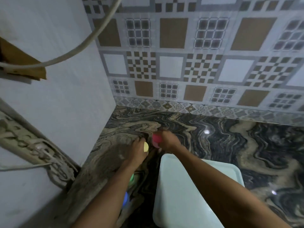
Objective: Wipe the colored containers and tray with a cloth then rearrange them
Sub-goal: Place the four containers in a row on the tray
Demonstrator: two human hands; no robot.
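My left hand [137,151]: curled round the yellow container [146,146], beyond the tray [177,195]
My right hand [167,142]: gripping the pink container [155,139], beyond the tray
Tabletop [230,145]: swirled marble; green container [132,177] and blue container [125,199] left of the tray
Wall [197,63]: patterned tiles behind the tray

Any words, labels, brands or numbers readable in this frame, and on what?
None readable.
The tray and the pink container, yellow container, green container and blue container show no print.
The wall tiles carry only patterns, no letters.
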